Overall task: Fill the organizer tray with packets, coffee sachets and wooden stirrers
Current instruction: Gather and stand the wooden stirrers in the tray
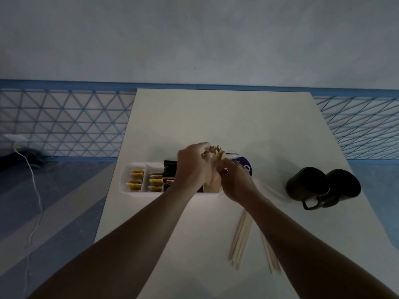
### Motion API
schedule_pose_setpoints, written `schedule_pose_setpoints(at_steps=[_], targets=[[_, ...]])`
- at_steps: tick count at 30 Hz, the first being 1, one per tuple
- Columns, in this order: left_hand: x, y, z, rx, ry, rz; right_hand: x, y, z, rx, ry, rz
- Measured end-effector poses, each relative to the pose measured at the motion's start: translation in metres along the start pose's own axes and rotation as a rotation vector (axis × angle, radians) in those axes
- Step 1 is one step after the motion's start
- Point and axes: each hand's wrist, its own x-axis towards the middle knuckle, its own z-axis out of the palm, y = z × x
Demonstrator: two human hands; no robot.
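Both hands, left hand (192, 167) and right hand (235, 182), have fingers clamped on a bundle of thin wooden stirrers (216, 155) standing upright in the right end of the white plastic organizer tray (126, 180) on the white tabletop (216, 117).

Free passage is offered by the bare bench (224, 119) in the upper middle, while the right is blocked by two black mugs (308, 183) and the lower centre by loose stirrers (239, 240).

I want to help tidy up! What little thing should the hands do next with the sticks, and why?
Probably settle the bundle of stirrers into the right end of the organizer tray and let go. The left hand and right hand grip it upright there, and loose stirrers lie on the table, waiting to be picked up.
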Motion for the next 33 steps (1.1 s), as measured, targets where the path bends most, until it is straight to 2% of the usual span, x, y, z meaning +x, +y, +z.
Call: schedule_pose_setpoints(at_steps=[6,13,17,21,25,33], targets=[[-0.012,0.010,0.001,-0.062,0.048,0.080,-0.009,0.016,-0.015,0.035,0.055,0.036],[-0.047,0.012,0.026,-0.198,-0.239,0.051,-0.040,0.060,-0.034,0.050,0.116,0.188],[-0.070,0.004,0.052,-0.041,-0.397,0.015,-0.066,0.088,-0.038,-0.026,0.120,0.283],[-0.094,-0.007,0.076,0.140,-0.474,-0.101,-0.090,0.111,-0.035,-0.089,0.100,0.355],[-0.114,-0.011,0.092,0.282,-0.490,-0.129,-0.107,0.123,-0.027,-0.132,0.049,0.391],[-0.144,-0.005,0.113,0.379,-0.422,-0.172,-0.126,0.126,-0.010,-0.150,0.067,0.375]])
